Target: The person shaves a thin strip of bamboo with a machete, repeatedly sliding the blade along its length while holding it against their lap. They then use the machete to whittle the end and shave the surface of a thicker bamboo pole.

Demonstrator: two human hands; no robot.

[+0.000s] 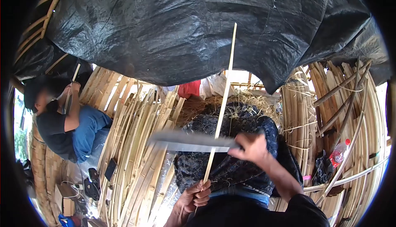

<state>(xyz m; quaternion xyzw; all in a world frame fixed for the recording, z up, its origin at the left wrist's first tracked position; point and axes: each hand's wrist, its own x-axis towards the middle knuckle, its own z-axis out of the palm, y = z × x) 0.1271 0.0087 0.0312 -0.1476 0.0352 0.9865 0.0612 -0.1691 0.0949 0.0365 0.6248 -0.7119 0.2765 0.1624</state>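
Left hand grips thin pale bamboo strip; right hand clasps flat steel blade.

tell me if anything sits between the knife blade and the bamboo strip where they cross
Nothing visible does. The knife blade, held by the right hand, lies straight across the bamboo strip, which the left hand grips at its lower end.

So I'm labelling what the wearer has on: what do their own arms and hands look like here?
Both hands are bare, without gloves, rings or a watch. The left hand shows an uncovered wrist and forearm running to the bottom edge of the picture. The right hand leads into a bare forearm, and a dark black sleeve covers the upper arm from about the elbow. No markings or straps show.
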